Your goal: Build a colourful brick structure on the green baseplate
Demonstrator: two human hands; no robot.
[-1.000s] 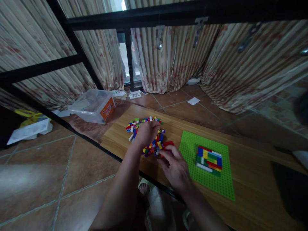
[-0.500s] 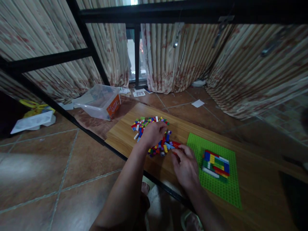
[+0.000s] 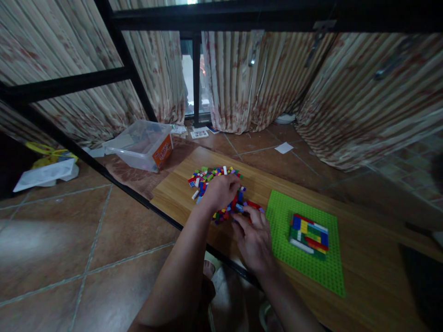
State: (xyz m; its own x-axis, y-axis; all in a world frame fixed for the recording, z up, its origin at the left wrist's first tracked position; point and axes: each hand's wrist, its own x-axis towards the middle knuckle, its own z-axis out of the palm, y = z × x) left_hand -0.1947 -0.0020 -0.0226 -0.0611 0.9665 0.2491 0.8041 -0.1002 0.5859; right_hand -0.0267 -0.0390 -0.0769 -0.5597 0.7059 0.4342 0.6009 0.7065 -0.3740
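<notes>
A pile of small coloured bricks (image 3: 211,175) lies on a low wooden table (image 3: 363,267). My left hand (image 3: 219,191) rests palm-down on the pile, fingers curled among the bricks. My right hand (image 3: 254,237) lies at the pile's near right edge, its fingertips touching the bricks there. Whether either hand grips a brick is hidden. To the right lies a green baseplate (image 3: 308,272) with a flat block of red, blue, yellow, green and white bricks (image 3: 309,232) built on it.
A clear plastic tub (image 3: 141,145) with an orange label sits on the tiled floor beyond the table's left end. Black metal bars (image 3: 69,83) and striped curtains (image 3: 346,92) stand behind. Papers (image 3: 284,148) lie on the floor. My sandalled foot (image 3: 208,267) shows under the table.
My right hand has drawn left, from the baseplate's edge onto the near side of the pile. My left hand has stayed on the pile. The view shifted slightly.
</notes>
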